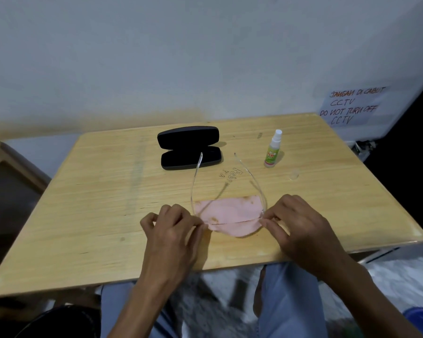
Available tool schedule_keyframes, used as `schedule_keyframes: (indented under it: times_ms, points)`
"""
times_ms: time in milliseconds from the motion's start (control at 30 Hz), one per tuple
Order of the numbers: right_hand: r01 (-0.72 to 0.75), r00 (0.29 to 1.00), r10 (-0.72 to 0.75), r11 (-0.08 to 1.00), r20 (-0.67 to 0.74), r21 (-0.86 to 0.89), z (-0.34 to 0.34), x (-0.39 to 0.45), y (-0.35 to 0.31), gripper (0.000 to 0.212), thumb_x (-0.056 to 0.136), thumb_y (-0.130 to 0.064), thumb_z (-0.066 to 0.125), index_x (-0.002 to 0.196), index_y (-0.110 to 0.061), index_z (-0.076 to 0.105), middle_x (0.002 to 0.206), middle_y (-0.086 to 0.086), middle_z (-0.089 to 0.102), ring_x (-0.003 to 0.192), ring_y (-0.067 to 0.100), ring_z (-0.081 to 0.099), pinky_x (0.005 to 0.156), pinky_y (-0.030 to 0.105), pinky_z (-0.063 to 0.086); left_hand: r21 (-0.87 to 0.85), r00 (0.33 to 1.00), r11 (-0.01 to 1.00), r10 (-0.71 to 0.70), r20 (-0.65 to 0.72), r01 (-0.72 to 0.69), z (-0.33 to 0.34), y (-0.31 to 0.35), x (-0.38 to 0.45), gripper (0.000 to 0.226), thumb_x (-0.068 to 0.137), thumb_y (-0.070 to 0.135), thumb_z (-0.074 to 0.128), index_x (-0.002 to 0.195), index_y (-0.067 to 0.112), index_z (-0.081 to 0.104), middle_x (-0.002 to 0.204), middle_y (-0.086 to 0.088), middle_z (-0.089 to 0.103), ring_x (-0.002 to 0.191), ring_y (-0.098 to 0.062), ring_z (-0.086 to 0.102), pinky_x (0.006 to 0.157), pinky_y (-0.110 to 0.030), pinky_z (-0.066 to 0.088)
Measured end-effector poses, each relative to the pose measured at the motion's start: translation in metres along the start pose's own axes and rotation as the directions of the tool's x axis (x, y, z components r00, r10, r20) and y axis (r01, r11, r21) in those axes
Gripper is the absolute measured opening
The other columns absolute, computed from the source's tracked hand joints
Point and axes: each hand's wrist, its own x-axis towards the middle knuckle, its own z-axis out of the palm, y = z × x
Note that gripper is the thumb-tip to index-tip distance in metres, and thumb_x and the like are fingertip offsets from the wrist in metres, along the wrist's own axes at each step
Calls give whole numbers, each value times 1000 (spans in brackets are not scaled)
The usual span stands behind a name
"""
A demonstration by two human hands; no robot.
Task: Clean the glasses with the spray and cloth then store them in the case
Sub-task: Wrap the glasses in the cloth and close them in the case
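Pale, matte wall (156,57) fills the upper half of your view, with a handwritten paper notice (354,106) taped at its right side. Below it sits your wooden table (95,203), a light, straight-grained top with rounded corners and some pen scribbles near its middle.

Toward the far side lies the case (189,147), a black oblong clamshell with rounded ends, hinged open so both dark halves show. Nearer you, the cloth (227,215) is a soft pink square with a zigzag-cut edge and a few brownish stains; it is draped over the front of the glasses (250,179), whose clear plastic arms are unfolded and point away toward the case (one tip overlaps the case's near half in the view).

Your left hand (174,230) has its fingers curled and pressed together, pinching the cloth's left end. Your right hand (300,223) pinches the cloth at the frame's right corner, thumb against fingertips. The lenses are covered, so whether you grip frame as well as fabric is hard to say.

Right of the case stands the spray (273,150), a small upright bottle with a green label and white nozzle, and nearby lies what looks like its clear cap (294,174).
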Motion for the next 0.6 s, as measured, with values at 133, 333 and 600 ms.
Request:
schedule_keyframes:
  times_ms: [133, 333, 600]
  points:
    - [82, 991, -97, 985, -95, -150, 6, 13, 1, 8, 86, -13, 72, 79, -9, 69, 81, 7, 58, 70, 27, 51, 56, 43, 43, 109, 985, 994, 38, -169, -20, 9, 6, 10, 8, 76, 14, 79, 73, 19, 72, 73, 2, 55, 71, -22, 56, 82, -35, 20]
    - [172, 960, -230, 933, -157, -315, 22, 21, 3, 9, 80, -4, 74, 75, -6, 67, 109, 19, 70, 87, 31, 52, 65, 42, 39, 301, 959, 954, 78, -272, 8, 22, 9, 19, 19, 79, 14, 70, 62, 17, 64, 68, 0, 55, 70, -26, 58, 81, -43, 27]
    - [114, 940, -180, 966, -290, -231, 34, 20, 2, 8, 80, -1, 75, 80, -9, 73, 112, 17, 64, 84, 33, 55, 64, 44, 46, 323, 926, 944, 60, -374, 69, 33, 12, 20, 15, 85, 21, 67, 71, 22, 70, 70, 0, 57, 70, -24, 57, 79, -44, 28]
